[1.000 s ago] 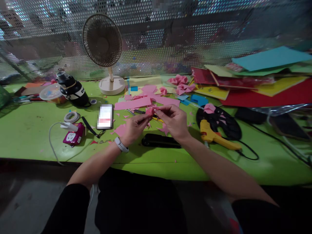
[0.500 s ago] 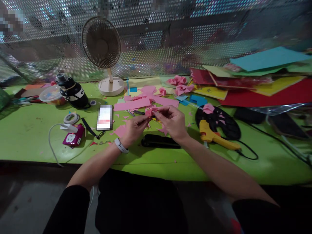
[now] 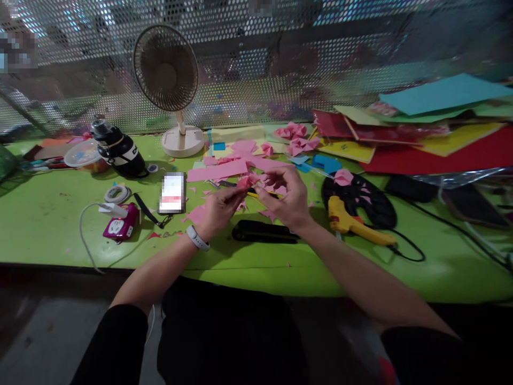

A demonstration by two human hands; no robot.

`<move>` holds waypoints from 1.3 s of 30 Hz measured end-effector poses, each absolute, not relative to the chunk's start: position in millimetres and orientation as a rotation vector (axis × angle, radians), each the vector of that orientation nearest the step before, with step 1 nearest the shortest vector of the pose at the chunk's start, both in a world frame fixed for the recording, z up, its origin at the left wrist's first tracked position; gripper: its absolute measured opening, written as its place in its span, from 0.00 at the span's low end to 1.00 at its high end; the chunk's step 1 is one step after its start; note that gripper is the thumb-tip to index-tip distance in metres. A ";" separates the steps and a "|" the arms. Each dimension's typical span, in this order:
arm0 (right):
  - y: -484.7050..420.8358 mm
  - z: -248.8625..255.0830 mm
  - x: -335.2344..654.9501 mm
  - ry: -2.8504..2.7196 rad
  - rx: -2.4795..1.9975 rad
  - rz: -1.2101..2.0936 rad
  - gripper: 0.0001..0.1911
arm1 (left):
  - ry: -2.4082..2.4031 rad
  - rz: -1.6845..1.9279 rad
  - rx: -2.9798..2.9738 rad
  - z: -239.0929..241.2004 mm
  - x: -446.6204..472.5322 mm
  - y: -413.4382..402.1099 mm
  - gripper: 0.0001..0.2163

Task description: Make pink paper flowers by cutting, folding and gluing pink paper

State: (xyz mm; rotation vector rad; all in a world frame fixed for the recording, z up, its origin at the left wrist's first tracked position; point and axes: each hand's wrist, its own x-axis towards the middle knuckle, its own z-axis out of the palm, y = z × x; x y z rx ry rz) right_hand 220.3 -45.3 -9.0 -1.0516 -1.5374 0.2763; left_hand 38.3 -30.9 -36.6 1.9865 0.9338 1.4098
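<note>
A small folded pink paper flower (image 3: 245, 183) is pinched between the thumb and fingers of my left hand (image 3: 218, 211). Just to the right of it is my right hand (image 3: 287, 200), its thumb and curled forefinger apart and nothing visible between them. Pink paper strips (image 3: 218, 171) and small scraps lie on the green table around and beyond both hands. Partly behind the fingers is a tool with yellow and dark parts, too covered to name. Below the hands lies a long black stapler-like object (image 3: 262, 231).
A yellow glue gun (image 3: 352, 224) rests by a black pad (image 3: 377, 203) on the right. Stacked coloured paper (image 3: 444, 99) fills the back right. On the left are a phone (image 3: 172, 193), a fan (image 3: 183, 141), a black bottle (image 3: 122, 155), and a purple socket block (image 3: 120, 227).
My right hand has let go of the pink paper flower and drawn slightly right, its fingers parting. My left hand keeps its hold at nearly the same place.
</note>
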 end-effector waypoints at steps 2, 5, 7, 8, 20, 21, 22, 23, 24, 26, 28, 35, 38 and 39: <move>-44.9 -7.9 221.5 -1.599 -1.036 0.142 0.15 | 0.931 1.400 2.061 -34.4 37.9 -31.3 0.10; -43.4 -7.9 221.7 -1.647 -1.015 0.035 0.15 | 0.913 1.384 2.209 -31.9 36.6 -32.2 0.09; -42.3 -8.2 221.6 -1.670 -1.002 0.018 0.14 | 0.904 1.375 2.302 -31.0 35.1 -33.0 0.09; -41.9 -8.3 221.7 -1.680 -0.995 0.016 0.14 | 0.901 1.368 2.341 -30.6 34.2 -33.3 0.10; -39.3 -8.3 223.8 -1.726 -0.994 0.038 0.10 | 0.842 1.218 2.713 -21.3 19.1 -27.4 0.12; -39.4 -8.2 223.9 -1.732 -1.004 0.053 0.10 | 0.836 1.218 2.721 -21.6 18.5 -26.3 0.12; -39.7 -7.8 224.0 -1.738 -1.014 0.070 0.10 | 0.834 1.222 2.723 -22.1 18.0 -25.4 0.12; -40.0 -7.0 224.3 -1.746 -1.018 0.089 0.10 | 0.840 1.232 2.719 -22.7 17.5 -24.6 0.13; -40.3 -5.9 224.8 -1.752 -1.011 0.107 0.11 | 0.847 1.245 2.713 -23.3 17.1 -23.7 0.13; -40.2 -3.4 227.2 -1.744 -0.977 0.144 0.12 | 0.845 1.280 2.702 -24.4 15.9 -21.8 0.13; -38.4 -1.6 231.0 -1.686 -0.964 0.198 0.13 | 0.848 1.310 2.692 -24.8 14.5 -19.4 0.13; -26.7 -12.2 236.1 -1.556 -1.114 0.744 0.08 | 0.900 1.313 2.665 -24.8 9.3 -11.3 0.13; -25.8 -17.6 229.9 -1.458 -1.080 0.826 0.10 | 0.912 1.307 2.670 -25.2 8.0 -9.2 0.14; -25.6 -18.6 227.9 -1.431 -1.065 0.851 0.12 | 0.913 1.311 2.667 -25.3 7.9 -8.7 0.14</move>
